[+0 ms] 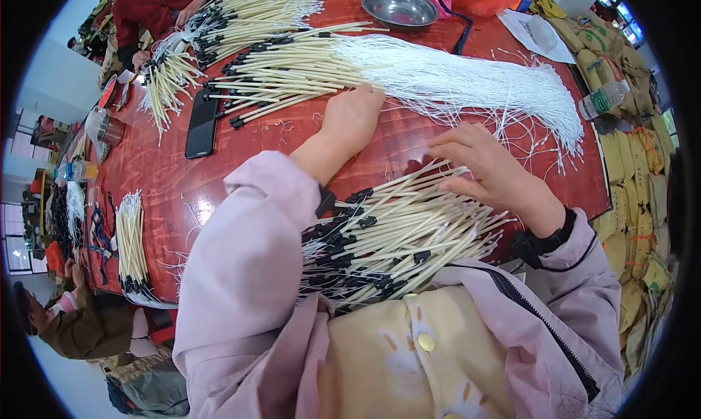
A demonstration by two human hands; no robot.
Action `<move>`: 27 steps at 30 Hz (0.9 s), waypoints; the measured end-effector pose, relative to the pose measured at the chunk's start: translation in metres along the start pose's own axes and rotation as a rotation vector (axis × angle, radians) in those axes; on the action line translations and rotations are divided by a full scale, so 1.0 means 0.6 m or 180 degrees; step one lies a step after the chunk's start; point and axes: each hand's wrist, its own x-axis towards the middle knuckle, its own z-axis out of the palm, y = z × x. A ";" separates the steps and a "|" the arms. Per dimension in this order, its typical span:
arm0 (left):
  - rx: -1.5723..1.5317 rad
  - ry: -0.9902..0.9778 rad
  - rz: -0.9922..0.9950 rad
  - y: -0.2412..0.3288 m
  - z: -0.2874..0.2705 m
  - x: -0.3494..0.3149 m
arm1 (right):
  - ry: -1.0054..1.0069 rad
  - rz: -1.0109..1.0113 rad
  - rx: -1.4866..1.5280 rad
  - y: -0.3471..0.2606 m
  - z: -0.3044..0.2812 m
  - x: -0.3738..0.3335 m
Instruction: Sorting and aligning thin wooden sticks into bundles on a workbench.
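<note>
Across the red table lies a bundle of cream tubes (292, 65) with black end pieces and long white strings (467, 72). My left hand (354, 117) is closed at the near edge of this bundle, where the tubes meet the strings. Its fingertips are hidden, so what they pinch does not show. A second heap of cream tubes with black ends (409, 233) lies right in front of my body. Over the far right side of that heap is my right hand (485, 163), with fingers and thumb apart and nothing visible between them.
A black phone (202, 123) lies left of the bundle. At the back are a metal bowl (400, 8) and another tube pile (255, 14), near a person in red (150, 14). A plastic bottle (604, 100) lies by the right edge, beside stacked sacks (635, 193).
</note>
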 end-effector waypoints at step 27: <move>0.0208 -0.0764 -0.1076 -0.122 -0.128 -0.336 | -0.0965 -0.0306 -0.0851 0.026 0.068 0.085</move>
